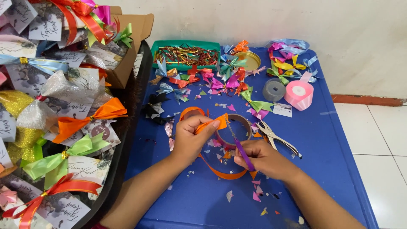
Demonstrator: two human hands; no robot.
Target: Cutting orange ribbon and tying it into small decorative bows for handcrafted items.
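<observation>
My left hand (190,138) pinches a folded piece of orange ribbon (212,124) above the blue table (330,140). My right hand (260,157) grips purple-handled scissors (239,146), whose blades point up at the ribbon's end. The ribbon's long tail (224,174) curls down on the table between my wrists. Under the scissors lies a tape roll ring (233,129). Coloured ribbon scraps (256,191) lie scattered around my hands.
Metal pliers (275,138) lie right of my hands. Behind them are finished ribbon bows (229,80), a green tray of foil strips (186,54), a pink ribbon spool (299,94) and a grey roll (274,89). A dark basket (123,140) of bow-tied packages stands at the left.
</observation>
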